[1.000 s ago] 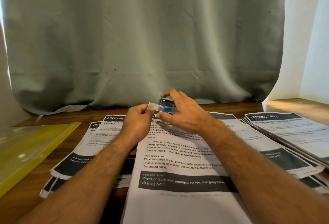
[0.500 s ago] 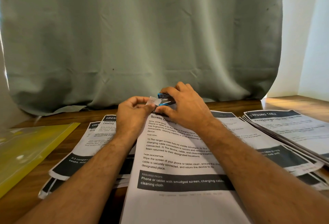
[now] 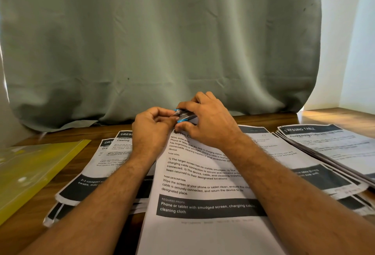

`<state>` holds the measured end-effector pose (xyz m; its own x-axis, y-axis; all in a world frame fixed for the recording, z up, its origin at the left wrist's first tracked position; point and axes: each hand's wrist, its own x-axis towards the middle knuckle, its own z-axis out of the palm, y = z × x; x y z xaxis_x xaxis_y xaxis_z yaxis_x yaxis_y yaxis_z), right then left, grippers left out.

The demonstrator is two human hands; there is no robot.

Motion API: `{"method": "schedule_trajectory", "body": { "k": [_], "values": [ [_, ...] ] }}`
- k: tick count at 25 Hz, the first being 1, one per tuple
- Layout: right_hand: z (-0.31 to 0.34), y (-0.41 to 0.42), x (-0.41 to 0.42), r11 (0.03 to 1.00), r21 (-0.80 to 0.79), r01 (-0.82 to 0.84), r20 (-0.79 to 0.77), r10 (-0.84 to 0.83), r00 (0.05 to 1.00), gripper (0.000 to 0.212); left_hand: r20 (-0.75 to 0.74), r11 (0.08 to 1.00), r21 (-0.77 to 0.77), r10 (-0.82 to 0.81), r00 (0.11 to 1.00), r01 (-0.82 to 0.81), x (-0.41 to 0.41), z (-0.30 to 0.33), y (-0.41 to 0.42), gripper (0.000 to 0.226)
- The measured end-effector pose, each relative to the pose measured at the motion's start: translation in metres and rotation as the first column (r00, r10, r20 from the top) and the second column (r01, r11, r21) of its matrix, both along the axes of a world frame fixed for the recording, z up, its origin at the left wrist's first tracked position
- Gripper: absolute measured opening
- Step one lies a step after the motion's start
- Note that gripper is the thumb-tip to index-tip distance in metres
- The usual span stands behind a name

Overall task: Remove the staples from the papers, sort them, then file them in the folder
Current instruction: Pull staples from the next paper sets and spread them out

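Note:
A stapled set of printed pages headed "Screen Cleaning" [image 3: 203, 183] lies in front of me on the wooden desk. My left hand [image 3: 151, 131] pinches its top left corner, lifted off the desk. My right hand [image 3: 205, 122] grips a small blue and metal staple remover [image 3: 183, 115], its jaws against that corner. The staple itself is hidden by my fingers. A yellow transparent folder [image 3: 34, 165] lies flat at the left edge.
More printed sheets lie overlapped at the left [image 3: 105, 159], under my right forearm [image 3: 284, 153], and in a stack at the right [image 3: 332, 145]. A grey-green curtain [image 3: 162, 41] hangs behind the desk [image 3: 263, 118]. A white wall [image 3: 353, 41] stands at the right.
Both hands have moved a little further from me with the page corner, and my right hand has closed more tightly around the staple remover against the corner.

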<state>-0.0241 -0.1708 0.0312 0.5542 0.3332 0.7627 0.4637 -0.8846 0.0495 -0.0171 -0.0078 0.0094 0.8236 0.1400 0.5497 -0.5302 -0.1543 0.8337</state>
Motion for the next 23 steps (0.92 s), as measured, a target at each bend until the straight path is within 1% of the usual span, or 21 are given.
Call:
{"method": "schedule_trajectory", "body": {
  "k": [5,10,14,21,23],
  "values": [
    [0.0005,-0.0003,-0.0012,1.0,-0.002,0.004,0.016,-0.004,1.0,0.052,0.029,0.999,0.009,0.038,0.999,-0.038,-0.0015,0.0002,-0.0009,0.024],
    [0.0003,-0.0008,-0.0003,1.0,-0.01,0.017,0.019,-0.017,1.0,0.049,0.042,0.998,0.05,0.025,0.999,-0.027,-0.0031,0.0009,-0.0004,0.024],
    [0.0006,-0.0031,0.0002,0.998,-0.043,0.035,0.041,-0.034,0.999,0.048,0.075,0.996,0.075,0.034,0.997,-0.039,-0.0042,0.0001,-0.0026,0.015],
    [0.0028,-0.0017,-0.0014,0.99,-0.114,0.084,0.101,-0.072,0.992,0.036,0.081,0.994,0.094,0.041,0.996,-0.049,-0.0067,0.0004,-0.0034,0.016],
    [0.0027,-0.001,-0.0014,0.99,-0.114,0.084,0.118,-0.07,0.991,0.037,0.081,0.993,0.106,0.051,0.995,-0.06,-0.0072,0.0,-0.0037,0.016]
  ]
}}
